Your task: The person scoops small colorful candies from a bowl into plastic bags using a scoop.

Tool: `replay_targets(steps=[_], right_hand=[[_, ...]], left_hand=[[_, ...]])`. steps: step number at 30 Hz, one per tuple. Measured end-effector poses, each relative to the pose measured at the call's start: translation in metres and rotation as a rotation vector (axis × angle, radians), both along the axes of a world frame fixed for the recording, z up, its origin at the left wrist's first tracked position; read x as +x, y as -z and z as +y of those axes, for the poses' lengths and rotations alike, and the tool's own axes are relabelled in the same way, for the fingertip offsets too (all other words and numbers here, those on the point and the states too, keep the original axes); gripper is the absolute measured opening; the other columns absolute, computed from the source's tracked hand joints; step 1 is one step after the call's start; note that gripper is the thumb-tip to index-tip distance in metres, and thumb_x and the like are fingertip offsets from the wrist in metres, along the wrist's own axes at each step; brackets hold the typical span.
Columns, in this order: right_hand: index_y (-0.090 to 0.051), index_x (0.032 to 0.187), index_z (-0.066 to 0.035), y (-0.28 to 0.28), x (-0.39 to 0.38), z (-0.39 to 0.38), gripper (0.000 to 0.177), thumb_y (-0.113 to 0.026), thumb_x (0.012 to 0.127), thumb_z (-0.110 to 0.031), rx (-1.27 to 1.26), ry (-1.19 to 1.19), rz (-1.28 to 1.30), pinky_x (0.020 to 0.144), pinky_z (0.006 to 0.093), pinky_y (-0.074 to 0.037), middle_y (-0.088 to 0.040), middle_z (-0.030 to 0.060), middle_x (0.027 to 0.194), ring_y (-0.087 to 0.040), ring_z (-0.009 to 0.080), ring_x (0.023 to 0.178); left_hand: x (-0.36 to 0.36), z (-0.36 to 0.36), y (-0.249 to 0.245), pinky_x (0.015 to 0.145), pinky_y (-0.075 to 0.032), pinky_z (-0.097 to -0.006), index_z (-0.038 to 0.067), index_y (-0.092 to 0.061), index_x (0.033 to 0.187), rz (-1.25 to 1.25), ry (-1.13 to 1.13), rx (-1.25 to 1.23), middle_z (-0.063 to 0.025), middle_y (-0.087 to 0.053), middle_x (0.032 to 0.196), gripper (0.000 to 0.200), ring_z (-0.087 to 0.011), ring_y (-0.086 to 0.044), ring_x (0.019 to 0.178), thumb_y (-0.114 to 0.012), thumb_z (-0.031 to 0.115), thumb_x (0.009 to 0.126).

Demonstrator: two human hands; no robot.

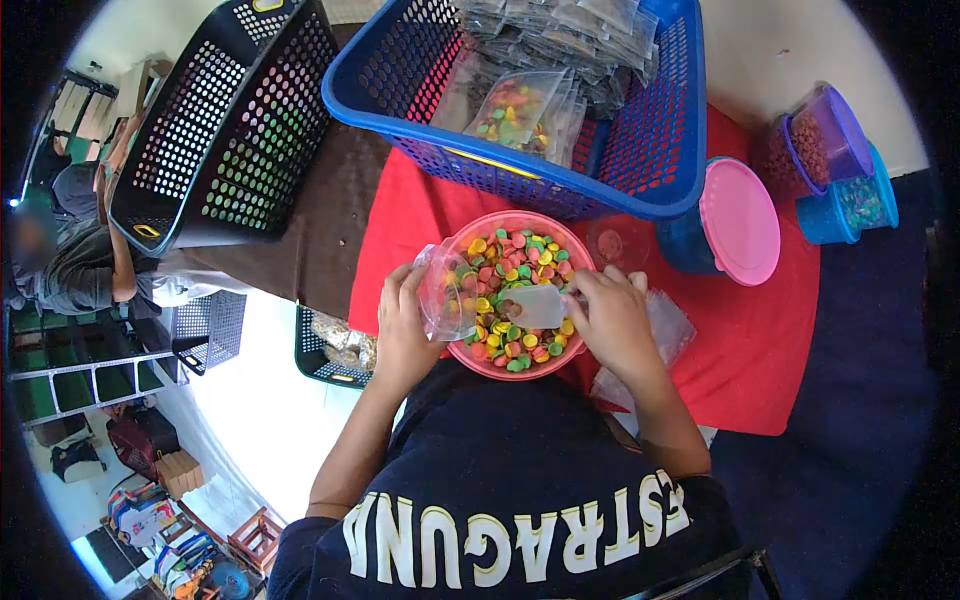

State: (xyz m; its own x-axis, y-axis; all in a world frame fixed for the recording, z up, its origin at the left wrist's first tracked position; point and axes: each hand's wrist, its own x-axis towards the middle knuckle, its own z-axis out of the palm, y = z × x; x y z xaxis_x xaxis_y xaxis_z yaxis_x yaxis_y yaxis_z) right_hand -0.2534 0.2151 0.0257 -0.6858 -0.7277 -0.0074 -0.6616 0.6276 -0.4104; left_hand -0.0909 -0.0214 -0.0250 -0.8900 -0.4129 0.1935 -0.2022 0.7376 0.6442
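A pink bowl (572, 228) full of red, yellow and green round pieces (512, 262) rests against the dark shirt. My left hand (403, 325), at the bowl's left side, holds a clear plastic bag (440, 300) over its edge. From the right, my right hand (612, 315) grips a translucent scoop (540, 306), whose blade lies over the pieces with a few brown ones on it. Beyond the bowl stands a blue basket (690, 150) with filled bags (518, 110) of colored pieces and many dark packets (590, 45).
Empty clear bags (668, 328) lie on the red cloth (740, 350) at the right. A pink-lidded tub (740, 222) and purple and blue containers (862, 200) stand beyond. Black basket (230, 130) stands upper left; a green crate (325, 368) is below. Another person (75, 255) is far left.
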Motion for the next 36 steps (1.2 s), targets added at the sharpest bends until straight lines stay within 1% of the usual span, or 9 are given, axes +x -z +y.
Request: replay_targets(steps=[10, 13, 15, 16, 23, 27, 30, 31, 36], right_hand=[[-0.067, 0.102, -0.012, -0.005, 0.001, -0.003, 0.019, -0.070, 0.088, -0.023, 0.048, -0.065, 0.152, 0.083, 0.0449, -0.036, -0.071, 0.0034, 0.102, -0.060, 0.0235, 0.096], [-0.067, 0.102, -0.011, 0.003, 0.002, -0.005, 0.018, -0.069, 0.088, -0.022, 0.066, -0.069, 0.109, 0.083, 0.0454, -0.036, -0.071, 0.0038, 0.103, -0.060, 0.0242, 0.099], [-0.066, 0.096, -0.013, 0.013, 0.009, -0.005, 0.013, -0.072, 0.088, -0.022, -0.005, -0.076, 0.066, 0.083, 0.0439, -0.034, -0.069, 0.0020, 0.094, -0.059, 0.0231, 0.094], [-0.065, 0.095, -0.013, 0.019, 0.013, -0.006, 0.011, -0.071, 0.089, -0.020, -0.025, -0.105, 0.038, 0.083, 0.0435, -0.034, -0.069, 0.0028, 0.095, -0.061, 0.0243, 0.094], [-0.064, 0.095, -0.011, 0.006, 0.005, -0.003, 0.012, -0.068, 0.093, -0.022, -0.065, -0.016, -0.125, 0.084, 0.0434, -0.034, -0.068, 0.0059, 0.089, -0.061, 0.0248, 0.093], [-0.065, 0.095, -0.011, 0.001, 0.000, 0.002, 0.012, -0.068, 0.093, -0.022, -0.067, 0.003, -0.121, 0.084, 0.0432, -0.033, -0.066, 0.0072, 0.087, -0.060, 0.0254, 0.091], [-0.064, 0.098, -0.012, -0.001, -0.003, 0.005, 0.013, -0.067, 0.093, -0.024, -0.015, 0.005, -0.118, 0.084, 0.0448, -0.035, -0.071, 0.0059, 0.094, -0.062, 0.0258, 0.095], [-0.064, 0.098, -0.012, -0.001, -0.003, 0.005, 0.013, -0.067, 0.093, -0.024, -0.015, 0.005, -0.120, 0.084, 0.0448, -0.035, -0.071, 0.0059, 0.094, -0.062, 0.0258, 0.095], [-0.064, 0.099, -0.013, 0.003, -0.008, 0.009, 0.013, -0.068, 0.092, -0.023, -0.036, 0.032, -0.152, 0.084, 0.0449, -0.035, -0.071, 0.0053, 0.094, -0.062, 0.0261, 0.094]], left_hand=[[0.001, 0.000, 0.001, 0.108, -0.041, -0.0515, 0.005, -0.043, 0.143, -0.007, -0.005, 0.011, -0.0228, -0.047, 0.141, 0.088, -0.0430, -0.048, 0.131, -0.088, 0.015, 0.068], [0.002, 0.000, 0.000, 0.108, -0.041, -0.0521, 0.006, -0.042, 0.144, -0.022, -0.006, 0.006, -0.0228, -0.046, 0.141, 0.089, -0.0431, -0.048, 0.131, -0.088, 0.014, 0.068], [0.006, 0.004, -0.001, 0.108, -0.041, -0.0524, 0.006, -0.041, 0.144, -0.026, -0.009, 0.007, -0.0230, -0.046, 0.141, 0.089, -0.0434, -0.048, 0.131, -0.088, 0.014, 0.068], [0.006, 0.005, -0.001, 0.108, -0.041, -0.0526, 0.006, -0.041, 0.145, -0.021, -0.009, 0.003, -0.0231, -0.046, 0.141, 0.090, -0.0437, -0.048, 0.130, -0.088, 0.014, 0.069], [0.003, -0.001, 0.005, 0.108, -0.041, -0.0525, 0.006, -0.040, 0.145, 0.013, 0.006, -0.028, -0.0241, -0.045, 0.142, 0.090, -0.0445, -0.048, 0.131, -0.088, 0.015, 0.069], [0.003, -0.002, 0.002, 0.109, -0.040, -0.0523, 0.005, -0.040, 0.145, -0.019, 0.008, -0.001, -0.0239, -0.045, 0.142, 0.091, -0.0440, -0.047, 0.132, -0.089, 0.016, 0.069], [0.001, -0.001, -0.002, 0.107, -0.043, -0.0523, 0.004, -0.040, 0.143, -0.016, 0.014, -0.043, -0.0256, -0.047, 0.139, 0.088, -0.0451, -0.049, 0.128, -0.089, 0.016, 0.071], [0.000, -0.001, -0.004, 0.104, -0.046, -0.0523, 0.002, -0.039, 0.141, -0.001, 0.022, -0.080, -0.0275, -0.048, 0.135, 0.084, -0.0463, -0.052, 0.124, -0.089, 0.016, 0.074], [-0.001, 0.000, -0.005, 0.104, -0.046, -0.0523, 0.002, -0.038, 0.141, 0.009, 0.025, -0.080, -0.0276, -0.048, 0.135, 0.085, -0.0464, -0.052, 0.124, -0.089, 0.016, 0.074]])
